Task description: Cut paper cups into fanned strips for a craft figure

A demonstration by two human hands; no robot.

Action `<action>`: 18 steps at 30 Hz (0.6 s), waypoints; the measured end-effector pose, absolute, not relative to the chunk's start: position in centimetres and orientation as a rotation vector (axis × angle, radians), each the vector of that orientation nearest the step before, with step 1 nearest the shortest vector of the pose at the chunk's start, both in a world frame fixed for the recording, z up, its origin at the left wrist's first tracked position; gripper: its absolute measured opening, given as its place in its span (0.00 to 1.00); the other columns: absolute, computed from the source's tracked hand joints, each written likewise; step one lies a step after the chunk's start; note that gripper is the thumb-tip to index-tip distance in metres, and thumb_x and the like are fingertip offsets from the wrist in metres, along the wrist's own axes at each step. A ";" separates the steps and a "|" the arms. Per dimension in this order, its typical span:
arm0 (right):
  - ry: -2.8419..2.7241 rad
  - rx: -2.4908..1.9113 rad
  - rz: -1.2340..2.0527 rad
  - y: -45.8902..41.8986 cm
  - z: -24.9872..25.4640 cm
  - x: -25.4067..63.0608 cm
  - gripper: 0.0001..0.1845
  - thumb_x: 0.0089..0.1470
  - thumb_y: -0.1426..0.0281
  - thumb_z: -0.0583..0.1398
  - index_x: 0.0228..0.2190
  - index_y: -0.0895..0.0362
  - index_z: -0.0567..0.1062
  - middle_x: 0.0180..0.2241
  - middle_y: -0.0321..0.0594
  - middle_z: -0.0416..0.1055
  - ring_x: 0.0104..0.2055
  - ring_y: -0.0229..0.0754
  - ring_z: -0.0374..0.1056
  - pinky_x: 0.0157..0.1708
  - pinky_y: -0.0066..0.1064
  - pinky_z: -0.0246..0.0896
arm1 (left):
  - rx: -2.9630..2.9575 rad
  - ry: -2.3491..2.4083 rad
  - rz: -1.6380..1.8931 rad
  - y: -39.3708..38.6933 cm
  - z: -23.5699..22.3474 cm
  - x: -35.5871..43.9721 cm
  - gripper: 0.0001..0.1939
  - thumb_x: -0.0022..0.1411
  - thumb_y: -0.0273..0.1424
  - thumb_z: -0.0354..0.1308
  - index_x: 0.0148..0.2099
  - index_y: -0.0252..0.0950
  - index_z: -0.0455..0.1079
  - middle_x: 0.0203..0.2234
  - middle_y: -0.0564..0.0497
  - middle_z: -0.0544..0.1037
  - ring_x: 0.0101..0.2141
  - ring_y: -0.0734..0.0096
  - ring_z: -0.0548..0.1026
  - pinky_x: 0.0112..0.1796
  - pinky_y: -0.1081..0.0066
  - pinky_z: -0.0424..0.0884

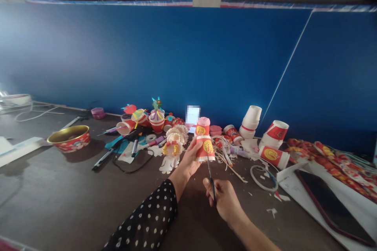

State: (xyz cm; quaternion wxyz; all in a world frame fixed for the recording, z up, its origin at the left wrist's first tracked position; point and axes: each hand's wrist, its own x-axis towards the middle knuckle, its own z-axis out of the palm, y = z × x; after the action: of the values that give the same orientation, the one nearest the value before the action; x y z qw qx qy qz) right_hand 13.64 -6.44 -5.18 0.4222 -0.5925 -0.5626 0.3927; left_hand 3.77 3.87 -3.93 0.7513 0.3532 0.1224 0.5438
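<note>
In the middle of the head view, my left hand (191,158) is closed around red paper cups (205,147) with yellow emblems, one stacked on the other, rims facing down. A pink lid-like piece (204,121) tops the upper cup. My right hand (224,199) grips the handles of black scissors (211,178). Their blades point up and meet the lower cup's rim. I cannot tell whether the blades have cut into it. Left of the cups lie white paper cut-outs (169,164) and a ruffled cream piece with yellow curls (173,148).
Decorated paper cups (156,125), markers (134,148) and a red tin bowl (70,141) stand to the left. On the right are stacked white cups (250,121), a fallen red cup (273,157), a tape ring (263,180) and a dark phone (332,206). A blue partition (132,59) rises behind.
</note>
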 end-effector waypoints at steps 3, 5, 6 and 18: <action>-1.414 -1.487 0.961 -6.5 -5.1 13.7 0.29 0.42 0.46 0.55 0.11 0.59 0.65 0.08 0.32 0.58 0.13 0.31 0.53 0.16 0.24 0.45 | 0.794 0.261 1.190 3.8 -3.8 3.8 0.21 0.51 0.35 0.59 0.48 0.42 0.64 0.38 0.49 0.72 0.34 0.68 0.71 0.35 0.68 0.67; -1.420 -1.486 0.959 -6.5 -5.1 13.7 0.29 0.42 0.46 0.54 0.11 0.59 0.65 0.08 0.32 0.57 0.13 0.31 0.53 0.16 0.24 0.46 | 0.803 0.256 1.195 3.8 -3.8 3.8 0.21 0.51 0.35 0.59 0.48 0.42 0.64 0.38 0.49 0.72 0.34 0.69 0.71 0.35 0.68 0.67; -1.422 -1.488 0.962 -6.5 -5.1 13.7 0.29 0.42 0.46 0.54 0.11 0.59 0.65 0.08 0.31 0.57 0.13 0.31 0.52 0.15 0.24 0.45 | 0.808 0.254 1.196 3.9 -3.8 3.8 0.21 0.51 0.35 0.59 0.48 0.42 0.64 0.37 0.49 0.72 0.34 0.69 0.71 0.35 0.68 0.67; -1.401 -1.424 0.968 -6.3 -5.4 14.0 0.29 0.44 0.46 0.53 0.13 0.59 0.67 0.09 0.32 0.59 0.14 0.31 0.54 0.17 0.23 0.47 | 0.779 0.257 1.148 3.6 -3.8 4.3 0.18 0.50 0.28 0.60 0.45 0.39 0.67 0.34 0.49 0.73 0.32 0.70 0.72 0.34 0.70 0.67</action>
State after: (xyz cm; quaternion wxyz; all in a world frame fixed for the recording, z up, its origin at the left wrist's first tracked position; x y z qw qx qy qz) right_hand 13.98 -6.28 -5.44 0.4449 -0.5745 -0.5653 0.3904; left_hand 4.27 3.57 -3.85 0.7611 0.3582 0.1180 0.5277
